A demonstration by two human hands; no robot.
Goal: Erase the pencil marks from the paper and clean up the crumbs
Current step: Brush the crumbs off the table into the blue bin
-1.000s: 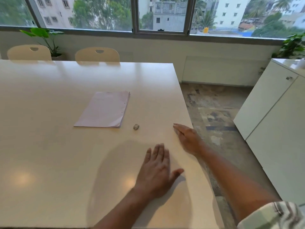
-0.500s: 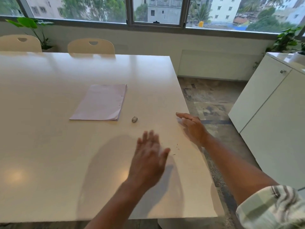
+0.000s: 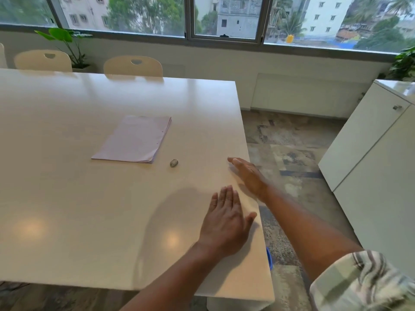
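1. Head view, far left: the pale lilac stack of punched paper sheets (image 3: 134,140) lies flat on the glossy white desk (image 3: 67,198), about midway between the desk's far and near edges and well apart from both my hands. I judge it light and floppy, likely to slide on this shiny top and crease if rubbed loose. I would pin it with a flat palm close to the marks and not lift it by a corner. I cannot make out any pencil marks from here.
2. Just beside the stack's near right corner sits the small grey-white oval eraser (image 3: 173,162), not touching the sheets. It looks light, soft and grippy. I would pinch its long sides between thumb and two fingers.
3. My left hand (image 3: 225,221) lies palm down on the desk near its right edge, fingers straight and together, thumb spread, holding nothing.
4. My right hand (image 3: 247,173) sits at the desk's right edge, fingers straight and pointing along it, slightly blurred, also empty.
5. I cannot see the crumbs at this size. I expect them to be near weightless and to scatter easily, so I would sweep them with the side of my hand, not pinch them.
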